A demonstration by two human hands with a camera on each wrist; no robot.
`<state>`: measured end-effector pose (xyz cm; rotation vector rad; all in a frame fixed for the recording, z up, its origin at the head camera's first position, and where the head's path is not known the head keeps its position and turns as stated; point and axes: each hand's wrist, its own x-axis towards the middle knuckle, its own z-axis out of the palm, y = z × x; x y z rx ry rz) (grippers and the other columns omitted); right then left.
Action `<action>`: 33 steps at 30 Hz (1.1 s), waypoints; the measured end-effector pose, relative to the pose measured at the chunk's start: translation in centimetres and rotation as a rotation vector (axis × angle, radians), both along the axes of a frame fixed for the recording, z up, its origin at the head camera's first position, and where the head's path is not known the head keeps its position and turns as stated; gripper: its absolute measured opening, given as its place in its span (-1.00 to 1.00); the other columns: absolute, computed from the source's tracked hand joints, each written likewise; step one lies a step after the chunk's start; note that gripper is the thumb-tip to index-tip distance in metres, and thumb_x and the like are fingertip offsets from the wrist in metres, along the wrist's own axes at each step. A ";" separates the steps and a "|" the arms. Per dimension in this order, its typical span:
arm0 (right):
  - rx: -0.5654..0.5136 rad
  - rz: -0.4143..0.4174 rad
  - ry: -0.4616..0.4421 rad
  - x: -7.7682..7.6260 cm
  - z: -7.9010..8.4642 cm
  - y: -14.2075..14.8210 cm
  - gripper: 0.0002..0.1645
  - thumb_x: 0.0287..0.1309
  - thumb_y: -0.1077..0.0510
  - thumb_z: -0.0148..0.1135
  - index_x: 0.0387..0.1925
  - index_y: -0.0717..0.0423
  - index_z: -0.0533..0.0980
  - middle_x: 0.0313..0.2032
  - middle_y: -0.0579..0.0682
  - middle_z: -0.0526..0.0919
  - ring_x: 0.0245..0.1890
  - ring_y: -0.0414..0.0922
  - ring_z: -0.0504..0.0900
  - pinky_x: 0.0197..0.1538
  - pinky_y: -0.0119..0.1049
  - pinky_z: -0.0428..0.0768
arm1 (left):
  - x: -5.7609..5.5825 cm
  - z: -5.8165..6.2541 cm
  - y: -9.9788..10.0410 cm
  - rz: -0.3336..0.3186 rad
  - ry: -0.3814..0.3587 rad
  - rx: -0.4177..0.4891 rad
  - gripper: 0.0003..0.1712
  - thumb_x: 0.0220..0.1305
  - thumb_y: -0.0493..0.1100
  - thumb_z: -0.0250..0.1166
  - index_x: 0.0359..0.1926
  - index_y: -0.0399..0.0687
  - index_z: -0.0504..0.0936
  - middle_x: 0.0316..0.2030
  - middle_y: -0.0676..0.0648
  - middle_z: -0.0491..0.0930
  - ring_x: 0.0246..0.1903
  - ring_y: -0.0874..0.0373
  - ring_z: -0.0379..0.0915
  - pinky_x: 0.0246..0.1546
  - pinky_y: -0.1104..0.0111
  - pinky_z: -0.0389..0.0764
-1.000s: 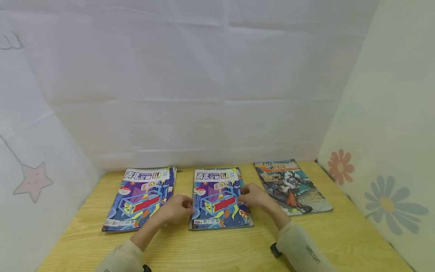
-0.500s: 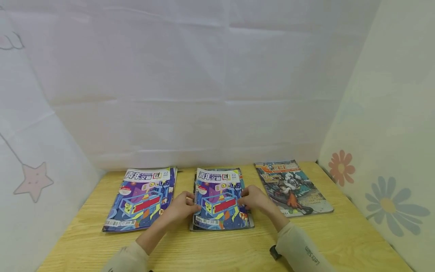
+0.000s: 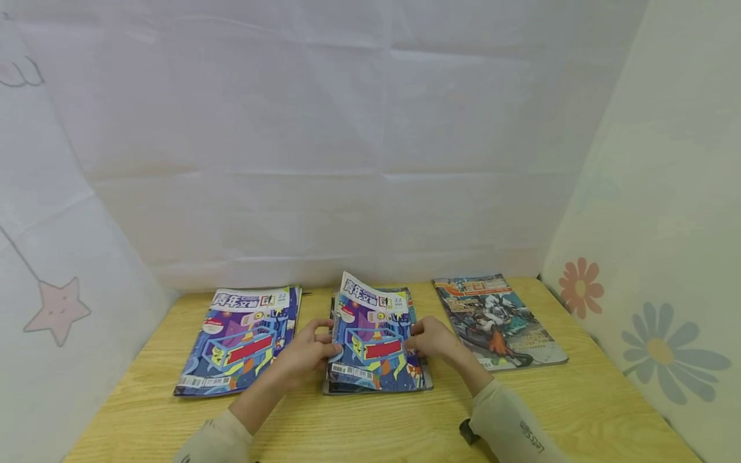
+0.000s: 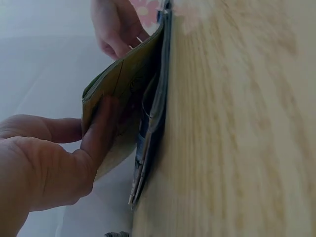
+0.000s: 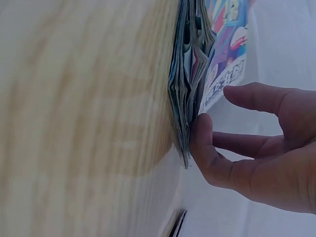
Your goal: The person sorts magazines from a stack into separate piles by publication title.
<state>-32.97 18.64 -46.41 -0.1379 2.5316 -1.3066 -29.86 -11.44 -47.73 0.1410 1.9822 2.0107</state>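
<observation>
In the middle of the table lies a stack of magazines (image 3: 425,379), topped by a purple magazine (image 3: 370,321). The left side of that magazine is raised and tilted, its upper left corner highest. My left hand (image 3: 305,350) pinches this raised edge, thumb on the cover and fingers beneath, as the left wrist view shows around the lifted magazine (image 4: 126,74). At the opposite edge, my right hand (image 3: 437,341) holds the magazine with its thumb over the cover and a bent finger (image 5: 201,133) against the side. Layered pages (image 5: 187,84) of the stack show below.
Another magazine pile (image 3: 243,341) with the same purple cover lies to the left. To the right is a magazine (image 3: 492,321) with a dark illustrated cover. A pale cloth (image 3: 370,161) hangs behind the wooden table (image 3: 359,427).
My left hand has moved right onto the top purple magazine and lifted its left edge. The magazine first shifted slightly right, then tilted up. My right hand stays at the right edge.
</observation>
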 end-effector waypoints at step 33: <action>-0.603 -0.023 -0.155 -0.6 2.9 -3.3 -0.03 0.20 0.43 0.05 0.54 0.16 -0.15 -0.05 0.27 0.53 -0.37 -0.07 0.57 -0.36 -0.20 0.61 | 0.0 3.5 -4.5 0.068 0.025 0.057 -0.19 0.32 -0.40 0.27 0.47 -0.11 0.09 0.35 -0.31 0.36 -0.34 0.08 0.50 -0.43 0.29 0.50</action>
